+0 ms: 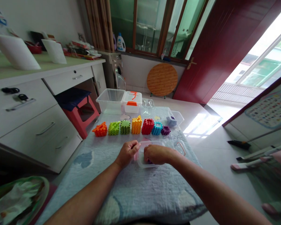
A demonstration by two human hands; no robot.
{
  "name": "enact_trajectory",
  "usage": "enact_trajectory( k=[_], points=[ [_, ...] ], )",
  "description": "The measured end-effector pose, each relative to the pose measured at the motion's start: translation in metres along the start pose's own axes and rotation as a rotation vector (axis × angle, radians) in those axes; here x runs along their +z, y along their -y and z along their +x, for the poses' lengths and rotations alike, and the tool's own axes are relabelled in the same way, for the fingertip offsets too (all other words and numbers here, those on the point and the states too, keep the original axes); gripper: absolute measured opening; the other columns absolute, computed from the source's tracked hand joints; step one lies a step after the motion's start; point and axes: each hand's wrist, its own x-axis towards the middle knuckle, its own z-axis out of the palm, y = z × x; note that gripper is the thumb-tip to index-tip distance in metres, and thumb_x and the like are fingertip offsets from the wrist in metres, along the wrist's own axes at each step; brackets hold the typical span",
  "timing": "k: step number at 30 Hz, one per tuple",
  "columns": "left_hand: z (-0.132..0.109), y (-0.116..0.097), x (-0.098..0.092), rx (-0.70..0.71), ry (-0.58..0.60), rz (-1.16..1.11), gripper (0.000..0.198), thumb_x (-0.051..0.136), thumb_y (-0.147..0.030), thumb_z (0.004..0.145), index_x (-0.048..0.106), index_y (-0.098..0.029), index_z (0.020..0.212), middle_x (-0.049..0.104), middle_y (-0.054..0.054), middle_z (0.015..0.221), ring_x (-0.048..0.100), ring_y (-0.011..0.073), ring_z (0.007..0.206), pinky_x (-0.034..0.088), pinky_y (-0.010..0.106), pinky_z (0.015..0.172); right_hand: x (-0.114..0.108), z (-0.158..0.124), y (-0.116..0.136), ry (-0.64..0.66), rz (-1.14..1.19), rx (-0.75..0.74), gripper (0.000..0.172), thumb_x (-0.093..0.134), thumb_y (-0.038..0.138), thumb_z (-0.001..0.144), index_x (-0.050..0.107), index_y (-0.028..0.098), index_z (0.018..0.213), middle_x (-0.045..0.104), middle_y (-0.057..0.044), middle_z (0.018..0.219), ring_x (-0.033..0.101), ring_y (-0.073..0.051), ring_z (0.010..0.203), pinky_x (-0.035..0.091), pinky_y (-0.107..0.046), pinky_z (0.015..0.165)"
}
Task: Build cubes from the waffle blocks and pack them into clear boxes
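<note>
A small clear plastic container (pixel 142 163) sits on the cloth-covered table. My left hand (pixel 127 154) is closed at its left rim, thumb and fingers pinched on the edge. Reaching down into the container, my right hand (pixel 155 153) has its fingers curled inward. A bit of purple shows beneath those fingers, mostly hidden. Beyond the hands stands a row of interlocking toy block shapes: orange (pixel 100 129), lime (pixel 114 128), green (pixel 125 127), yellow (pixel 136 125), red (pixel 147 126), blue (pixel 156 128) and purple (pixel 165 130).
Behind the row are a large clear bin (pixel 110 106) and a lidded box (pixel 131 107) with orange latches. A clear tub (pixel 178 117) with lavender pieces (pixel 171 121) stands at the far right. A clear lid (pixel 179 147) lies right of my container. A pink stool (pixel 78 114) is left.
</note>
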Motion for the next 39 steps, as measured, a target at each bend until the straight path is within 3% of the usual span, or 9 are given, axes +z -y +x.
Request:
enact_trajectory(
  k=[10, 25, 28, 31, 35, 39],
  points=[
    [-0.002, -0.003, 0.0, -0.015, 0.036, 0.01, 0.037, 0.047, -0.045, 0.086, 0.036, -0.02, 0.061, 0.031, -0.005, 0.06, 0.033, 0.0108, 0.059, 0.03, 0.023, 0.057, 0.004, -0.01, 0.004, -0.028, -0.053, 0.025, 0.021, 0.053, 0.008, 0.081, 0.074, 0.013, 0.078, 0.072, -0.01, 0.079, 0.062, -0.019, 0.076, 0.04, -0.028, 0.07],
    [-0.002, -0.002, 0.002, -0.024, 0.079, 0.03, 0.041, 0.044, -0.05, 0.088, 0.036, -0.02, 0.062, 0.029, -0.005, 0.06, 0.032, 0.0106, 0.058, 0.029, 0.023, 0.055, 0.017, -0.018, 0.015, -0.179, 0.09, 0.219, 0.021, 0.051, 0.011, 0.083, 0.072, 0.013, 0.085, 0.072, -0.011, 0.088, 0.065, -0.019, 0.085, 0.044, -0.027, 0.077],
    [-0.002, 0.0, 0.001, -0.038, 0.079, 0.027, 0.042, 0.044, -0.052, 0.088, 0.035, -0.02, 0.062, 0.029, -0.005, 0.06, 0.032, 0.0106, 0.057, 0.03, 0.023, 0.055, 0.016, -0.025, 0.016, -0.29, 0.179, 0.23, 0.02, 0.052, 0.008, 0.081, 0.071, 0.013, 0.087, 0.073, -0.01, 0.093, 0.065, -0.018, 0.09, 0.045, -0.026, 0.082],
    [-0.002, 0.002, 0.001, -0.055, 0.085, 0.012, 0.042, 0.044, -0.053, 0.088, 0.037, -0.02, 0.063, 0.031, -0.005, 0.059, 0.033, 0.0108, 0.057, 0.03, 0.022, 0.054, 0.011, -0.039, 0.015, -0.482, 0.354, 0.252, 0.025, 0.05, 0.006, 0.08, 0.07, 0.015, 0.092, 0.073, -0.007, 0.096, 0.065, -0.016, 0.089, 0.045, -0.025, 0.084],
    [-0.001, 0.005, 0.001, -0.055, 0.078, 0.016, 0.043, 0.044, -0.053, 0.088, 0.036, -0.02, 0.063, 0.03, -0.005, 0.06, 0.033, 0.011, 0.058, 0.03, 0.022, 0.055, 0.009, -0.056, 0.007, -0.803, 0.657, 0.36, 0.021, 0.05, 0.014, 0.082, 0.07, 0.018, 0.089, 0.072, -0.003, 0.087, 0.064, -0.013, 0.077, 0.048, -0.024, 0.073],
    [-0.001, 0.004, 0.002, -0.068, 0.076, 0.017, 0.045, 0.044, -0.056, 0.087, 0.034, -0.02, 0.062, 0.029, -0.005, 0.06, 0.031, 0.011, 0.058, 0.03, 0.022, 0.054, 0.017, -0.052, -0.008, -1.028, 0.888, 0.466, 0.017, 0.05, 0.02, 0.081, 0.067, 0.018, 0.081, 0.069, -0.003, 0.077, 0.063, -0.014, 0.072, 0.049, -0.025, 0.07]
  ],
)
